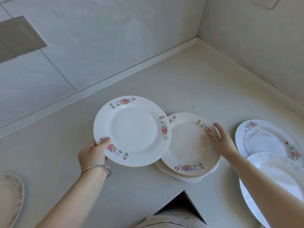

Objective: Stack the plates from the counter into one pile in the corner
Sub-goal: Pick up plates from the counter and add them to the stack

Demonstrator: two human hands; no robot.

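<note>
One flowered plate (132, 130) is pinched by its rim at seven o'clock in the left hand (93, 152), tilted over the started pile (191, 145), likely to slide on. The right hand (220, 139) lies open against the pile's three o'clock edge, seemingly steadying it; more plates (266, 139) wait at three o'clock.

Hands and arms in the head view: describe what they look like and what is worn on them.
Both forearms are bare, with no sleeves in view and no gloves. The left hand has a silvery segmented bracelet around its wrist. The right hand shows no bracelet, watch or ring that can be made out, and its image is slightly blurred. The nails look short.
</note>
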